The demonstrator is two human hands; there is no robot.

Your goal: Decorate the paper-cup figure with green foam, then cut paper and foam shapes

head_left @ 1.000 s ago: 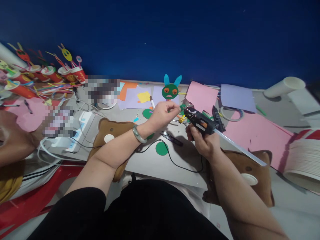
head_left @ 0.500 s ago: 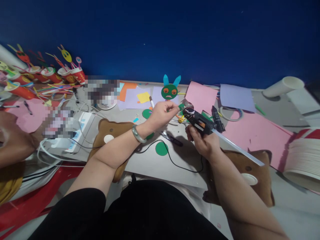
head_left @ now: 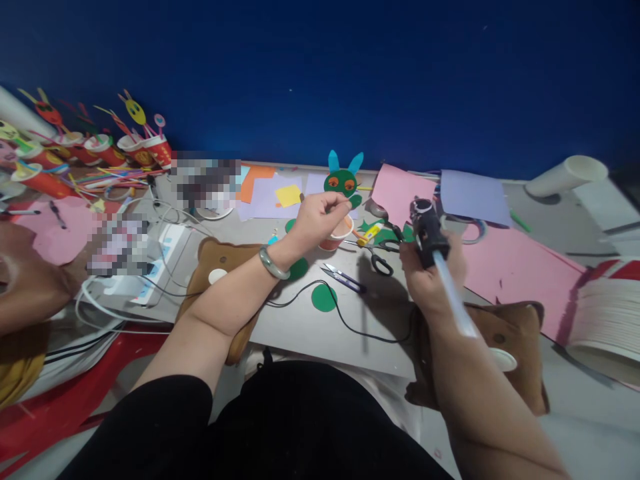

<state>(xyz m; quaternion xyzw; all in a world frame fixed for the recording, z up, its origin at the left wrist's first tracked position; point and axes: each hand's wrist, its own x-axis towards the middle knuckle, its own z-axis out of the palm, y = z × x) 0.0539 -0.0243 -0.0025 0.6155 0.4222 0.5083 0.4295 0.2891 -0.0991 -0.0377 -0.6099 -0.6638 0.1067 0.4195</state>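
Note:
My left hand (head_left: pixel 319 223), fingers pinched, holds a small green paper piece (head_left: pixel 355 200) just in front of a green paper face (head_left: pixel 340 177) with blue ears. Partly hidden behind that hand is a paper cup (head_left: pixel 342 235). My right hand (head_left: pixel 423 280) is wrapped round a black hot glue gun (head_left: pixel 429 233), raised over the table right of the cup. A clear glue stick (head_left: pixel 453 297) juts from its rear. Between the hands lie black-handled scissors (head_left: pixel 382 265), thread snips (head_left: pixel 345 276) and a yellow cutter knife (head_left: pixel 371 233).
A green paper circle (head_left: pixel 325 298) lies near a black cord (head_left: pixel 353 328). Pink paper (head_left: pixel 520 273) and purple paper (head_left: pixel 475 197) spread rightward. Brown cushions flank the work area. At left stand a power strip (head_left: pixel 163 260), several decorated cups and another person's arm (head_left: pixel 30 280).
My right hand has drawn the glue gun rightward, away from my left hand, and turned it. My left hand shifted slightly left, its green piece now by the face. The scissors and cup have come into view.

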